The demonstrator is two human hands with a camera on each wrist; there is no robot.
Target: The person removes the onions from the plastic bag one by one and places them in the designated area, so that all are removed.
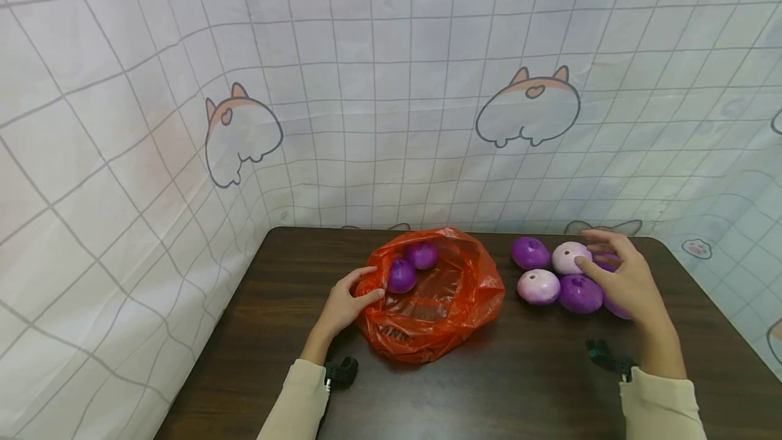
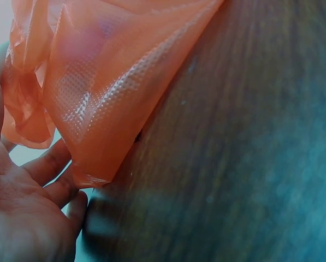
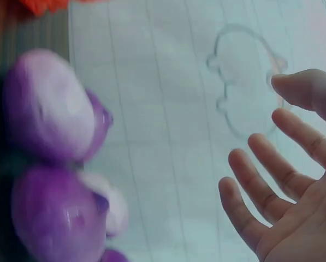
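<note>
A red plastic bag [image 1: 482, 290] sits on the table with its mouth spread, and two purple onions [image 1: 402, 276] lie inside at its left. My left hand [image 1: 344, 304] grips the bag's left rim between thumb and fingers. In the left wrist view those fingers [image 2: 56, 164] lie against the crumpled film. My right hand [image 1: 626, 280] hovers with spread, slightly bent fingers over a cluster of several onions to the bag's right. Some are deep purple [image 1: 580, 293], others mostly white [image 1: 539, 287]. The right wrist view shows the palm [image 3: 299, 224] with nothing held, apart from the onions [image 3: 59, 213].
The dark wooden table [image 1: 489, 386] reaches back to a hanging white cloth [image 1: 391, 121] with grid lines and cartoon animals. The cloth also runs along the left and right sides. Each wrist wears a small black camera [image 1: 342, 372].
</note>
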